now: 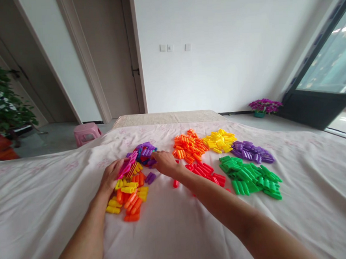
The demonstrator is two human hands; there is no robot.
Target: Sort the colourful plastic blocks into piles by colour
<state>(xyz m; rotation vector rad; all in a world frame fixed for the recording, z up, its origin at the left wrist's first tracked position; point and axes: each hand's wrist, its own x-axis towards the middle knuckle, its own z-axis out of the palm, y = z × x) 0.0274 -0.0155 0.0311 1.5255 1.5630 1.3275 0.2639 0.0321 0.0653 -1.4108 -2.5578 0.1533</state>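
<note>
My left hand [113,176] is closed at the edge of a bright pink slotted plastic thing [129,164], which stands tilted at the left of a mixed heap. My right hand [164,162] reaches to the heap's right side with its fingers curled down; their tips are partly hidden. Between the hands lie purple plastic pieces [146,148] and some dark blue ones. A loose purple piece [150,178] rests just below. Nearer me, orange pieces [133,203] and yellow pieces [129,188], shaped like joined tubes, lie mixed together.
Sorted by colour on the white cloth [174,232] are orange [190,146], yellow [220,140], purple [253,152], green [250,175] and red [204,170] piles. My right forearm crosses over the red pile. Beyond the cloth stand a pink stool [86,133] and potted flowers [264,106].
</note>
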